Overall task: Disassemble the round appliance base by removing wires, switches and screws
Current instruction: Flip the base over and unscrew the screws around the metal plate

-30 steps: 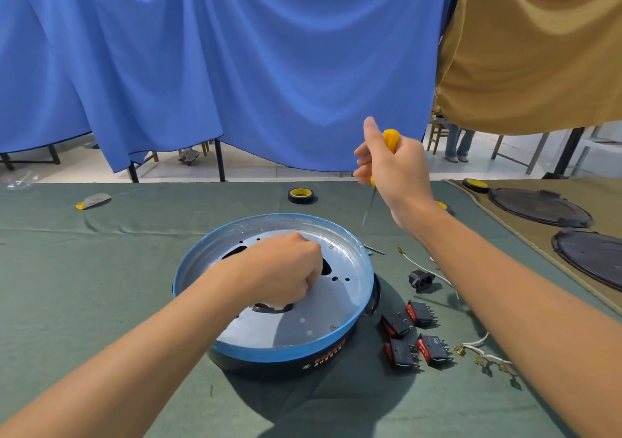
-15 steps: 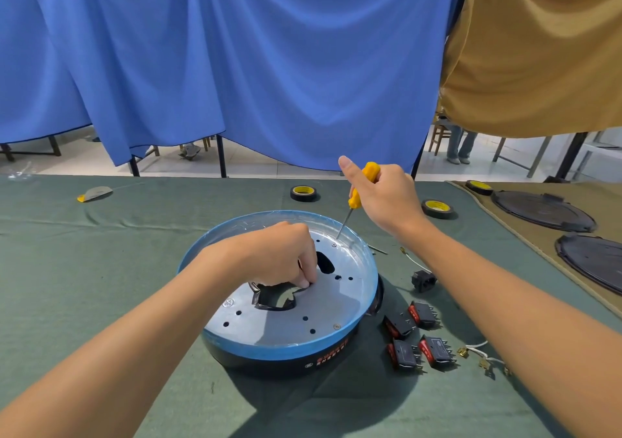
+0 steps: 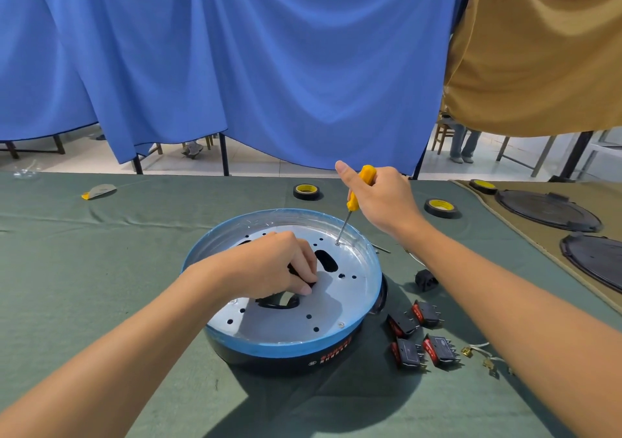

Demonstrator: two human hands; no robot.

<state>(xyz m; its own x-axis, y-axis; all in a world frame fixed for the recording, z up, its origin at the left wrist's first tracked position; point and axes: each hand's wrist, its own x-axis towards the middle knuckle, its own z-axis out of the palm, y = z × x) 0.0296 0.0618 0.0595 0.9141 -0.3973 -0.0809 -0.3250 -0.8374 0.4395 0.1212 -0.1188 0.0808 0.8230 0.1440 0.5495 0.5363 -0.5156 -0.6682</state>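
**Screwdriver tip on a far screw, base steadied from inside**

The right hand point(image 3: 380, 198) grips the yellow handle of the screwdriver point(image 3: 353, 200). Its fingers are wrapped round the handle and the index finger is stretched out past its top. From these fingers the thin shaft goes down, a little tilted, and its tip sits on a small screw point(image 3: 337, 243) near the far wall of the round appliance base point(image 3: 269, 362). The left hand point(image 3: 272, 266) has its fingers curled down into a dark cut-out point(image 3: 279, 304) of the metal plate point(image 3: 289, 323), with the thumb lying on the plate. What exactly they hook I cannot tell, but they seem to hold the plate steady.

The base looks stiff and rather heavy, so I judge it will not turn easily. The plate is thin, smooth sheet metal, probably slippery, and its cut edges may be sharp. The cut-out edge or the black outer wall are the safer places to hold. The screw is tiny, so it could roll away, or the tip could slip off it.

The blue rim point(image 3: 289, 346) rises just beyond the tip, so the handle has little room to lean outward. Above the right hand the room is open. Under and beside the right forearm, rocker switches point(image 3: 405, 325), a black socket point(image 3: 425, 279) and loose wires point(image 3: 484, 357) lie on the tabletop point(image 3: 101, 269) near the base, where an elbow could sweep them. Two tape rolls point(image 3: 306, 191) lie further away.
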